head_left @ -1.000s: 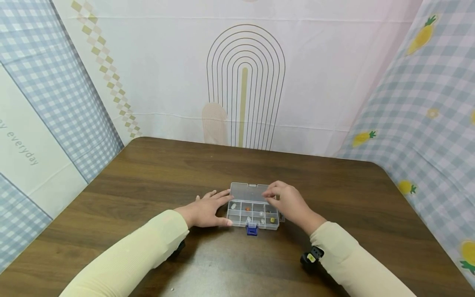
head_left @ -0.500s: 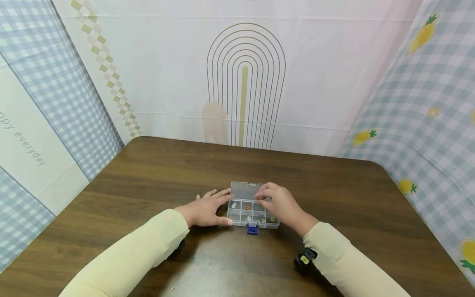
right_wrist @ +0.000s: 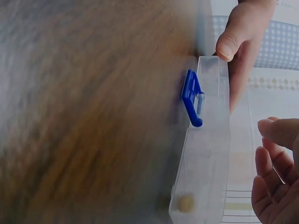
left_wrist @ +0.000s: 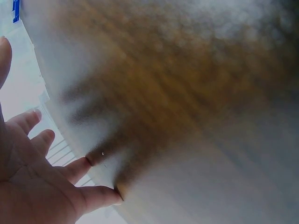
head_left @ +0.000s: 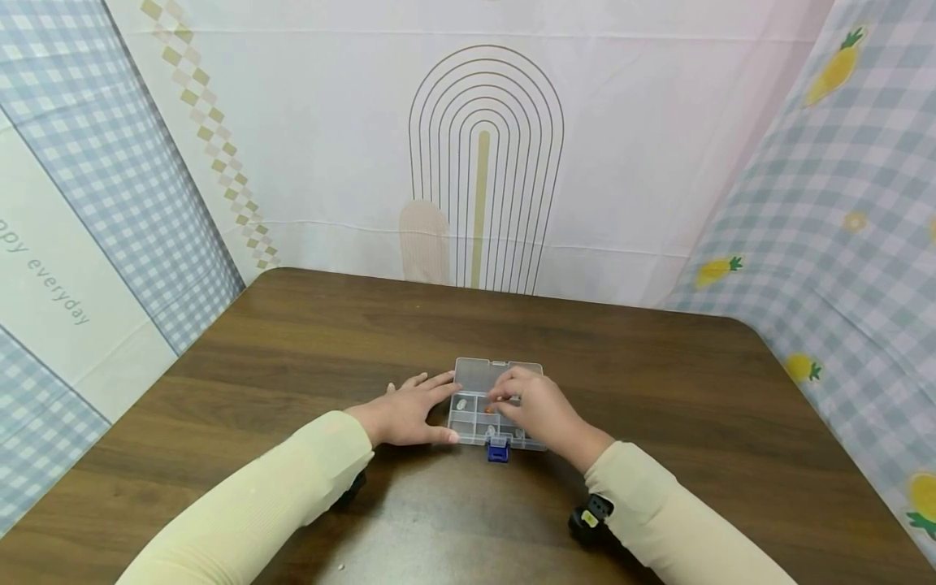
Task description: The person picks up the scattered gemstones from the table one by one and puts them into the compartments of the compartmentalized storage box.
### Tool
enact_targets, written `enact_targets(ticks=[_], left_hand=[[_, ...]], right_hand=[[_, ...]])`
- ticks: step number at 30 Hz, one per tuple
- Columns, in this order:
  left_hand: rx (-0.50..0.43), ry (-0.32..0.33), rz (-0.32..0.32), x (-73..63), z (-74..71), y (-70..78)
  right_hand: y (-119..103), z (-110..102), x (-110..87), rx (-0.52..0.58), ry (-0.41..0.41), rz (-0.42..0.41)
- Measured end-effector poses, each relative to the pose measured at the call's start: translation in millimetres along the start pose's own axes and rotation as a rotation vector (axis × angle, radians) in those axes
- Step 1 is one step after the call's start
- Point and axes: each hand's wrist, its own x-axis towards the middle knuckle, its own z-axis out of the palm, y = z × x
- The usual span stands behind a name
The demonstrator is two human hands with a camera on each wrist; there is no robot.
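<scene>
A clear plastic compartment box lies on the table with its lid folded back and a blue latch at the front. My left hand spreads flat beside it, thumb and fingertips at its left edge. Over the upper middle compartments, my right hand brings thumb and index finger together, with a small orange speck at their tips. An orange piece shows just below them. A white piece sits in the upper left compartment. Through the box wall a yellow piece shows in the right wrist view.
The box stands near the middle of a brown wooden table. A tiny pale speck lies near the front edge. Patterned cloths hang behind and at both sides.
My right hand has moved left across the box, from the right-hand compartments to the orange piece's compartment, its fingertips now lower. My left hand has stayed in place.
</scene>
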Motion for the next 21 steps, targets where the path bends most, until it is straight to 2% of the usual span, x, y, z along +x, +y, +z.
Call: enact_targets(ticks=[14, 21], left_hand=[[-0.010, -0.011, 0.004, -1.1, -0.5, -0.3], [-0.009, -0.012, 0.006, -0.8, -0.4, -0.4]], right_hand=[[-9, 9, 1.9, 0.000, -0.016, -0.049], [-13, 11, 2.4, 0.023, -0.056, -0.009]])
